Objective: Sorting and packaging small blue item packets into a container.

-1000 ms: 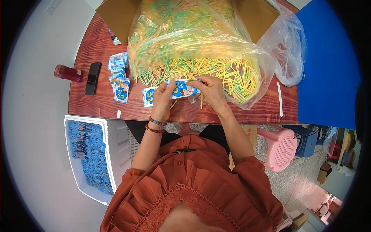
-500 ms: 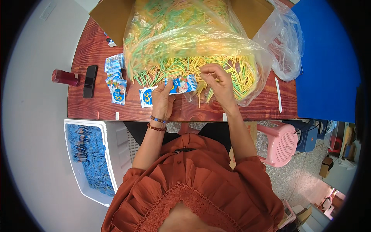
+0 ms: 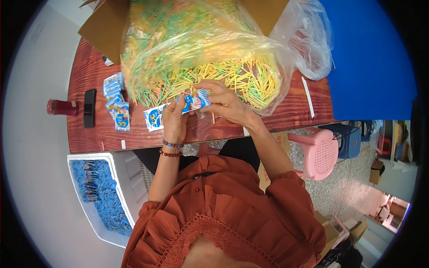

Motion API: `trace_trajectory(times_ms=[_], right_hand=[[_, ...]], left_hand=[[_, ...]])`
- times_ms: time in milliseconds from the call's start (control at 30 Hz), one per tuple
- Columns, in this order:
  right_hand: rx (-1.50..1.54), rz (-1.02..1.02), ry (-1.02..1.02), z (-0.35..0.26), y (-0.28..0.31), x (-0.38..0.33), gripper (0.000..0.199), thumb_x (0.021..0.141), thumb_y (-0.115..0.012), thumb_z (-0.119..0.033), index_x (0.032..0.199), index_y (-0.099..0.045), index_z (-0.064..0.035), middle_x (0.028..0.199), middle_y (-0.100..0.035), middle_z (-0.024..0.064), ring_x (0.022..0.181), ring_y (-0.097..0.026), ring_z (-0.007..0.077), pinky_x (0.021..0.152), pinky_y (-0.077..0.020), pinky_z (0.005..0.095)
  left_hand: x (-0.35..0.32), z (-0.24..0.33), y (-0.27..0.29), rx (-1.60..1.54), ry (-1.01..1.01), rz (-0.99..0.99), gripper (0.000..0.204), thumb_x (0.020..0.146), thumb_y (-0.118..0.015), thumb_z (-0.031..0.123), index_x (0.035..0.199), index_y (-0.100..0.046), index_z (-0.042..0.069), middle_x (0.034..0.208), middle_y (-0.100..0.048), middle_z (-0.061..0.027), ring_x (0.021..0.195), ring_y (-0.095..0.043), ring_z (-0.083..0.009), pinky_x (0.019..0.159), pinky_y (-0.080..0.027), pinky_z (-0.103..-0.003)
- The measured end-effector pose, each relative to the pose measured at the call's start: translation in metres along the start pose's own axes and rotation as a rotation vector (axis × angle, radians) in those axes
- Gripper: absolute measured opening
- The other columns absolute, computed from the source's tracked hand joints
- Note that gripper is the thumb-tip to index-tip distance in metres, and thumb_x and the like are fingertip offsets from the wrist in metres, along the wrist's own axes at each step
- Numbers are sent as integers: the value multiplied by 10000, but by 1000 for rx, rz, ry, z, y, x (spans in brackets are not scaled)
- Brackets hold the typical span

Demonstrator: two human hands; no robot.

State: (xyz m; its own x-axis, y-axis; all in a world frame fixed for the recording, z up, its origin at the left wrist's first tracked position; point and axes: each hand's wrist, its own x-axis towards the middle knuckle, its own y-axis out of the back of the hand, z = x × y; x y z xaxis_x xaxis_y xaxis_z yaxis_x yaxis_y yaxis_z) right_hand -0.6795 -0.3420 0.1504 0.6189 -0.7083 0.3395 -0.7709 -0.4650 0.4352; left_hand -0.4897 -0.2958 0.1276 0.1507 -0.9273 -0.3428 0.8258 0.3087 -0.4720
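My left hand (image 3: 175, 119), two bead bracelets at its wrist, pinches a small blue-and-white printed packet (image 3: 195, 102) over the table's near edge. My right hand (image 3: 228, 103) has its fingers and thumb around the packet's right end. A second packet (image 3: 154, 118) sticks out to the left of my left hand, partly covered by it; I cannot tell if it is held or lies on the table. Just beyond my hands, many thin yellow, green and orange sticks (image 3: 254, 82) spill from a large clear plastic bag (image 3: 210, 44).
A row of overlapping packets (image 3: 121, 117) lies left on the wooden table (image 3: 103, 138), beside a phone (image 3: 89, 107) and a red-filled jar (image 3: 62, 107). Below stands a white foam box (image 3: 123, 196) of blue packets. Right are a white strip (image 3: 308, 96) and a pink stool (image 3: 321, 154).
My right hand has come down and left from over the sticks onto the packet's right end. My left hand keeps its hold. The whole view has shifted a little.
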Motion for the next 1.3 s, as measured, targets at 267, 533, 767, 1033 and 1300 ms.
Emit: trace_trajectory(times_ms=[267, 533, 767, 1033, 1300], right_hand=[[-418, 480, -801, 63, 87, 11, 264, 849, -616, -243, 1013, -689, -50, 954, -679, 141, 916, -637, 270, 806, -485, 382], [-1112, 564, -636, 131, 104, 34, 282, 900, -482, -248, 941, -709, -86, 1074, -671, 140, 1019, -631, 319, 783, -504, 466], [-1204, 35, -955, 107, 85, 48, 327, 876, -468, -216, 1101, -694, -143, 1166, -652, 111, 1077, -624, 257, 795, -497, 404], [-678, 50, -1033, 96, 122, 23, 375, 852, -576, -293, 1033, -642, 29, 1064, -666, 188, 961, -649, 291, 777, -499, 356], [191, 491, -731, 45, 98, -12, 268, 961, -486, -143, 1152, -541, 36, 913, -631, 94, 841, -599, 188, 759, -492, 309]], left_hand=[[0, -4, 12, -52, -53, 44, 164, 935, -613, 220, 912, -672, 68, 883, -686, -20, 777, -631, -99, 641, -507, -254], [2, -7, 17, -94, -18, 14, 130, 929, -623, 188, 935, -662, 65, 886, -647, 30, 778, -598, -45, 665, -502, -210], [6, -13, 23, -116, -55, 1, 145, 937, -609, 199, 926, -672, 69, 928, -685, -21, 827, -636, -111, 696, -515, -286], [2, -4, 23, -120, -4, 23, 133, 927, -625, 193, 938, -668, 68, 906, -665, 4, 804, -615, -84, 678, -500, -255], [-1, -5, 8, -161, -45, -31, 138, 929, -620, 174, 942, -663, 43, 917, -661, -3, 806, -617, -79, 691, -526, -261]])
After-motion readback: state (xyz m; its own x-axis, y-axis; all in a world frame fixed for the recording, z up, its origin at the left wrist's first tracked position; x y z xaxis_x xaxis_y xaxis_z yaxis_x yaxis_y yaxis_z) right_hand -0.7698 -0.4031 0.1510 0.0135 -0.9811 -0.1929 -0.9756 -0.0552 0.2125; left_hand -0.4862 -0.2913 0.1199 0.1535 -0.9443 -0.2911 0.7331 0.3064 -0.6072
